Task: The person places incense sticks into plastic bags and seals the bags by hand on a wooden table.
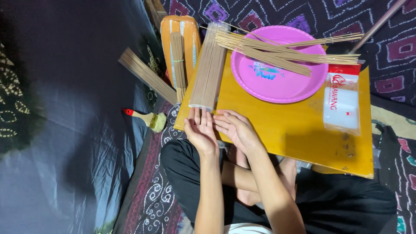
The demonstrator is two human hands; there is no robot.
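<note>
While both hands rest open at the near end of the sleeved stick bundle [209, 67], nothing is gripped: the left hand [200, 132] has fingertips touching the sleeve end, the right hand [236, 129] lies just beside it on the yellow board [294, 130]. Risk: an uneven push could skew the bundle or slide sticks toward the pink plate [277, 82], where loose sticks [286, 52] overhang the rim.
</note>
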